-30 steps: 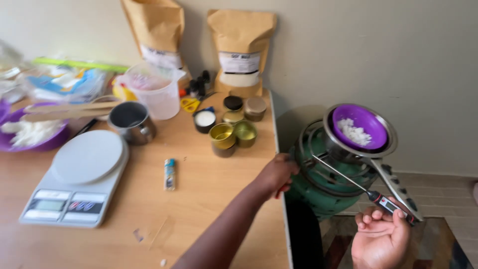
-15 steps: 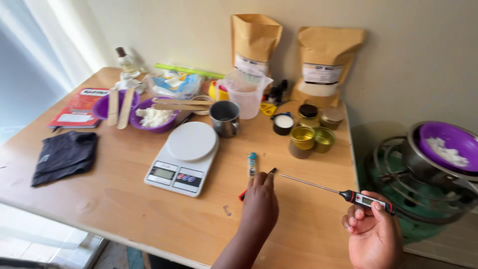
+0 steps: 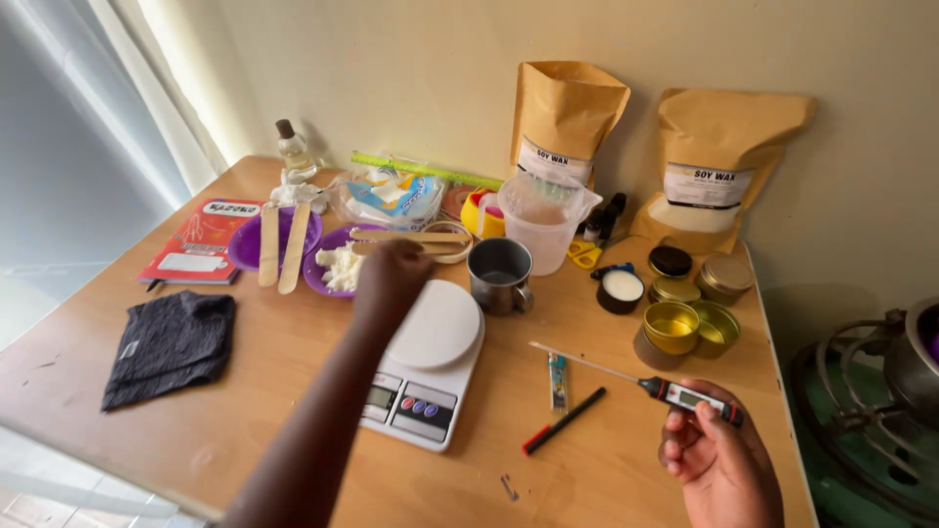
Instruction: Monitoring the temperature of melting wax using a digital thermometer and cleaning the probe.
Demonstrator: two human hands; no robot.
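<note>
Soft daylight pours in from the curtain (image 3: 108,108) at nine to ten o'clock, washing that side pale while the wall (image 3: 861,59) dims toward three o'clock. Shadows are faint. The reaching left hand (image 3: 391,279) is slightly motion-blurred, and edges bow a little at the corners.

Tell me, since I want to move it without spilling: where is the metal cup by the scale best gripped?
Probably by the small handle of the metal cup, coming from the right front. The cup stands upright, mouth open, with the handle facing that way.
</note>
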